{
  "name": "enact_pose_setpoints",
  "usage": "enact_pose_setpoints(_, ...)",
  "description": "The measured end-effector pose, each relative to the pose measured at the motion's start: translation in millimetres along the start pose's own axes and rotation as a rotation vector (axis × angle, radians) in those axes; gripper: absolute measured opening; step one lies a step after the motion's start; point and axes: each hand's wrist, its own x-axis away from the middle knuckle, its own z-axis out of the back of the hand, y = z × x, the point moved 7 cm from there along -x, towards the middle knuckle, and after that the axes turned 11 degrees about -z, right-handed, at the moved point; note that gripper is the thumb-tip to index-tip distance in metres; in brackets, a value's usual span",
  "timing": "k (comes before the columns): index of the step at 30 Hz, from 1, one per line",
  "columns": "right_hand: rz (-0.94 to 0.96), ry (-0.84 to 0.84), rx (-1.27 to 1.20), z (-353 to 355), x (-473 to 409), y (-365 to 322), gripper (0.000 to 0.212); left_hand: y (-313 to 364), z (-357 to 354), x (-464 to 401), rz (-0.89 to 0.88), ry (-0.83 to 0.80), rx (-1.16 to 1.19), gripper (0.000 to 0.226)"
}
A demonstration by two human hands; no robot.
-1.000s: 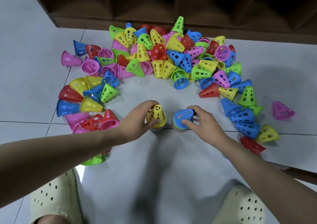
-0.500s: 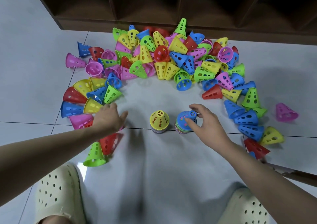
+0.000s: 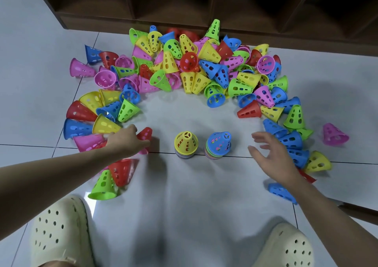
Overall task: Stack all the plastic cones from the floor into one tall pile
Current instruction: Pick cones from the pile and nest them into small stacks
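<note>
Two short stacks of perforated plastic cones stand on the tile floor: one topped with a yellow cone [image 3: 185,141], one topped with a blue cone [image 3: 219,143]. Many loose cones in pink, yellow, green, blue and red lie in an arc behind and beside them [image 3: 192,70]. My left hand [image 3: 126,140] is closed around a red cone [image 3: 145,135], left of the yellow-topped stack. My right hand [image 3: 272,158] hovers with fingers spread, right of the blue-topped stack, beside a row of blue cones [image 3: 290,141]. It holds nothing.
A dark wooden shelf unit [image 3: 204,4] runs along the back behind the cone pile. My two cream perforated clogs [image 3: 59,232] [image 3: 286,248] are at the bottom. A lone pink cone [image 3: 334,134] lies far right. A green cone [image 3: 103,186] stands near my left foot.
My left hand left the yellow-topped stack, reached left into the loose cones and closed on a red cone. My right hand let go of the blue-topped stack and moved right, fingers spread.
</note>
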Motion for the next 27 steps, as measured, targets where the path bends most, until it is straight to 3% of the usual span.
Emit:
enact_pose_setpoints(7,-0.146,-0.205,0.453,8,10,82,0.043,48,31,20,-0.215,0.293,0.535,0.054)
enact_pose_setpoints(10,-0.133,-0.201,0.495,9,15,94,0.047,74,45,38,-0.324,0.36,0.658,0.051)
enact_pose_setpoints(14,-0.054,-0.112,0.46,25,24,109,0.045,103,56,61,-0.474,0.4,0.651,0.048)
enact_pose_setpoints(19,0.241,-0.087,0.666,28,36,119,0.045,123,49,76,-0.659,0.39,0.623,0.057)
enact_pose_setpoints(22,0.215,-0.104,0.75,23,37,136,0.049,127,35,75,-0.725,0.33,0.555,0.062)
enact_pose_setpoints(27,0.217,-0.092,0.887,11,37,154,0.048,127,14,63,-0.751,0.261,0.47,0.05)
